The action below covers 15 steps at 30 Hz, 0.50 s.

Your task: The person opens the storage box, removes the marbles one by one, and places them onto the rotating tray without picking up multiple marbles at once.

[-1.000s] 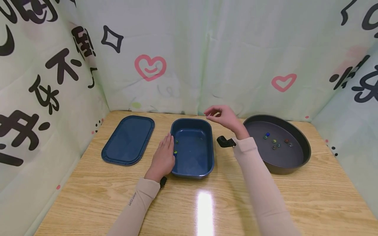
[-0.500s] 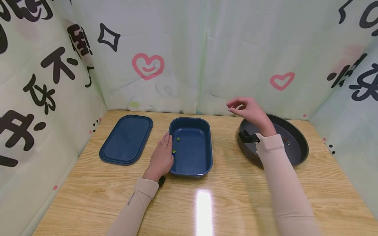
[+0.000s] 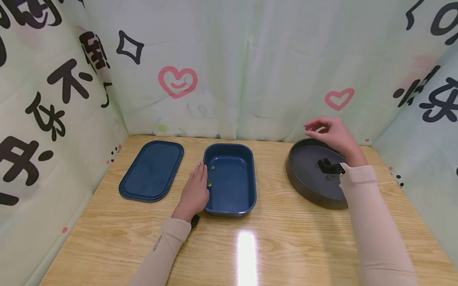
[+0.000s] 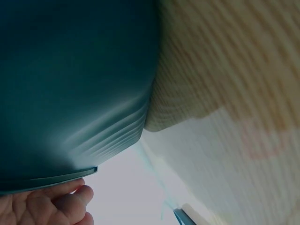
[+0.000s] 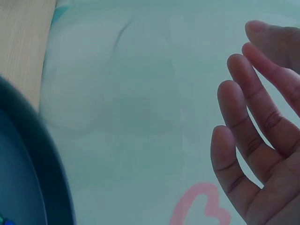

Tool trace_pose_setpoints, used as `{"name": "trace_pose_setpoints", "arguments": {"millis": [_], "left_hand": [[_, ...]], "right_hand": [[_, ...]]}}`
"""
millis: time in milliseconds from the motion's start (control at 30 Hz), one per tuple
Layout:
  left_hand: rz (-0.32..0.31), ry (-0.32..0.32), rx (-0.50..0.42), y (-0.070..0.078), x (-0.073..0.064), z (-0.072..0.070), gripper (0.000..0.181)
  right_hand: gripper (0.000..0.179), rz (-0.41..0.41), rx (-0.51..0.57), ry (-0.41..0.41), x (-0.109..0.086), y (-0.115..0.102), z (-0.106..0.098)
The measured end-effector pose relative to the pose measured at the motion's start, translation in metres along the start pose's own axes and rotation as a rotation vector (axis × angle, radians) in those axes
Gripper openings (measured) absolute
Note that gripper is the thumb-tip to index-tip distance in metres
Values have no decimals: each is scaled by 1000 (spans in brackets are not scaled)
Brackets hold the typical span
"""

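My left hand (image 3: 195, 194) rests with straight fingers along the left rim of a deep blue rectangular container (image 3: 234, 186). From below, the left wrist view shows the fingers (image 4: 70, 208) at that container's rim. Two small green marbles (image 3: 213, 168) lie inside by its left wall, one with a bit of blue beside it. Over the back of a round dark pan (image 3: 300, 171), my right hand (image 3: 336, 135) hovers with loosely bent fingers. The right wrist view shows nothing between its thumb and fingers (image 5: 232, 101). Small marbles (image 3: 328, 177) lie in the pan, partly hidden by my wrist.
A flat blue lid (image 3: 152, 171) lies on the wooden table (image 3: 279, 230), left of the container. Pale printed curtains (image 3: 222, 79) close off the back and both sides. A black strap (image 3: 330, 167) sits on my right wrist.
My right hand has moved right, from above the container's back right corner to over the pan, its fingers still loosely bent. The left hand stays at the container's rim.
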<state>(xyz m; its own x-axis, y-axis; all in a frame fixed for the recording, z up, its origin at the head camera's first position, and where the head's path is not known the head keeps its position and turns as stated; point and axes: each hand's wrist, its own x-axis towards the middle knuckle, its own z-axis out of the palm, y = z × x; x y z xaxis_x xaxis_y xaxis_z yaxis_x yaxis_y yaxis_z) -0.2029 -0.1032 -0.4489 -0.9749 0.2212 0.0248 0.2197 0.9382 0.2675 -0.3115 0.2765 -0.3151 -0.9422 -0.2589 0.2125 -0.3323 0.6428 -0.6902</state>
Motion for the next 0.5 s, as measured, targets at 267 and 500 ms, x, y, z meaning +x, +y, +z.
{"name": "trace_pose_setpoints", "arguments": {"millis": [267, 500], "left_hand": [[-6, -7, -8, 0, -1, 1, 64], [2, 14, -10, -2, 0, 3, 63]], "right_hand": [[27, 26, -44, 33, -15, 25, -14], [29, 77, -54, 30, -26, 52, -20]]}}
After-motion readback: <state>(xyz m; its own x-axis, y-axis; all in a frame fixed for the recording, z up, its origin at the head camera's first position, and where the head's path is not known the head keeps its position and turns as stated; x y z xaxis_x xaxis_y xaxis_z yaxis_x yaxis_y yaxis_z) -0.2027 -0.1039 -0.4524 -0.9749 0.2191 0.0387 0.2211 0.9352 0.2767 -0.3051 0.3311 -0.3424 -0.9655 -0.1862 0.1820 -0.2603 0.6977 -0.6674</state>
